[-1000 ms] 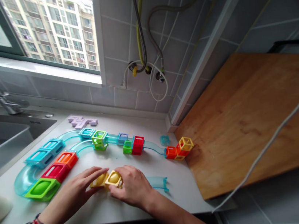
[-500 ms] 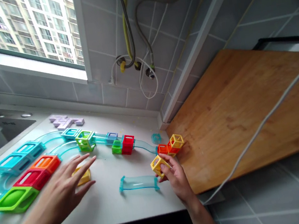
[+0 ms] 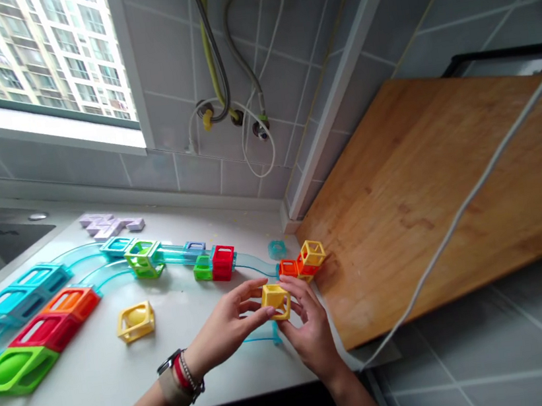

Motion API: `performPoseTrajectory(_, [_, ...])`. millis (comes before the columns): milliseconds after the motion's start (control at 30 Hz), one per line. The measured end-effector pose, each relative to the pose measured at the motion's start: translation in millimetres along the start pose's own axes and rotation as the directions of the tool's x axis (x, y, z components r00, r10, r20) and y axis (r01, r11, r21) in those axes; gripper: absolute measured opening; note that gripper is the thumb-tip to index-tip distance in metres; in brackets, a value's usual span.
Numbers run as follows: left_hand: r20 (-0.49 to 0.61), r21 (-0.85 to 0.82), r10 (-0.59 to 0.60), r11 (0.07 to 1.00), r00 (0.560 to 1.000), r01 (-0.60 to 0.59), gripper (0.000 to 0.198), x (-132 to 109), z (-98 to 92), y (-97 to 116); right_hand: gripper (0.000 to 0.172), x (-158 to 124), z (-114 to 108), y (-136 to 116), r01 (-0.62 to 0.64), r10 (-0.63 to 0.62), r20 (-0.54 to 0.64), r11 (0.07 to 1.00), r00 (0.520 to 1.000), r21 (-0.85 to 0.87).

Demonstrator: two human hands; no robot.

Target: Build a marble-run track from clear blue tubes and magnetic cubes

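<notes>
Together, both hands hold one small yellow block near the right end of the white worktop. The left hand pinches it from one side, and the right hand pinches it from the other side. Holding it from two sides probably keeps it steady and makes it easy to turn. It has open windows, so its thin edges look like good places to grip.

Under the hands, a clear blue slide lies on the worktop, mostly hidden by the left hand. Just behind the hands, a wavy blue track goes from a red block to an orange block. Those two blocks likely hold up its ends. A yellow cube sits high, just beside the orange block.

Off to the left, a yellow holder with a round shape inside sits alone, well apart from both hands, so it seems out of their way.
</notes>
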State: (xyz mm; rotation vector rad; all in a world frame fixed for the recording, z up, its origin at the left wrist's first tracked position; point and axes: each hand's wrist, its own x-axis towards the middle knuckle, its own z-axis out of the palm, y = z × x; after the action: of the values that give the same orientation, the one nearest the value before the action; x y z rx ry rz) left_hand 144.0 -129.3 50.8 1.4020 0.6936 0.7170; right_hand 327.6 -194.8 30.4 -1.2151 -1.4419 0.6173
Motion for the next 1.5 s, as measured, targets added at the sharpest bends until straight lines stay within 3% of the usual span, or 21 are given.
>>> performPoseTrajectory(167, [-0.035, 0.016, 0.091, 0.996, 0.995, -0.091, 0.059, 7, -6.4, 3, 0.064, -1, -9, 11, 0.007, -0.004, 0.037, 0.997, 0.999, -0.082])
performPoseTrajectory(367, [-0.045, 0.119, 0.103, 0.988, 0.994, -0.097, 0.054, 13, -10.1, 16, 0.051, 4, -12, 11, -0.065, 0.066, -0.019, 0.998, 0.998, 0.022])
performPoseTrajectory(500, [-0.002, 0.223, 0.154, 0.963, 0.988, -0.149, 0.054, 24, -11.2, 20, 0.042, 11, -18, 10, 0.003, -0.012, -0.118, 0.997, 0.993, -0.074])
performPoseTrajectory(600, [0.037, 0.405, 0.233, 0.886, 0.972, -0.228, 0.052, 53, -15.0, 23, 0.031, 19, -29, 21, 0.056, -0.138, -0.334, 0.969, 0.932, -0.242])
performPoseTrajectory(700, [0.056, 0.488, 0.278, 0.83, 0.959, -0.27, 0.053, 96, -16.2, 25, 0.039, 30, -38, 40, 0.011, -0.17, -0.489, 0.95, 0.856, -0.312])
performPoseTrajectory(833, [0.076, 0.532, 0.225, 0.815, 0.971, -0.23, 0.062, 147, -7.0, 22, 0.064, 45, -34, 62, -0.056, -0.043, -0.5, 0.982, 0.865, -0.182])
performPoseTrajectory(933, [0.115, 0.513, 0.223, 0.821, 0.968, -0.251, 0.06, 163, 3.6, 19, 0.068, 55, -30, 72, -0.083, 0.057, -0.473, 0.996, 0.879, -0.034])
performPoseTrajectory(1100, [0.114, 0.433, 0.208, 0.87, 0.971, -0.237, 0.055, 167, 12.7, 8, 0.062, 62, -31, 86, -0.108, 0.137, -0.442, 0.99, 0.887, 0.092])
performPoseTrajectory(1200, [0.151, 0.306, 0.236, 0.912, 0.96, -0.272, 0.051, 169, 14.6, -1, 0.058, 63, -32, 92, -0.1, 0.147, -0.451, 0.987, 0.881, 0.125])
performPoseTrajectory(1333, [0.183, 0.14, 0.256, 0.949, 0.949, -0.283, 0.063, 172, 17.2, -10, 0.056, 64, -31, 96, -0.088, 0.144, -0.471, 0.986, 0.871, 0.139])
performPoseTrajectory(1500, [0.17, 0.132, 0.253, 0.952, 0.953, -0.276, 0.062, 173, 19.8, -11, 0.054, 65, -30, 99, -0.077, 0.14, -0.476, 0.986, 0.868, 0.15])
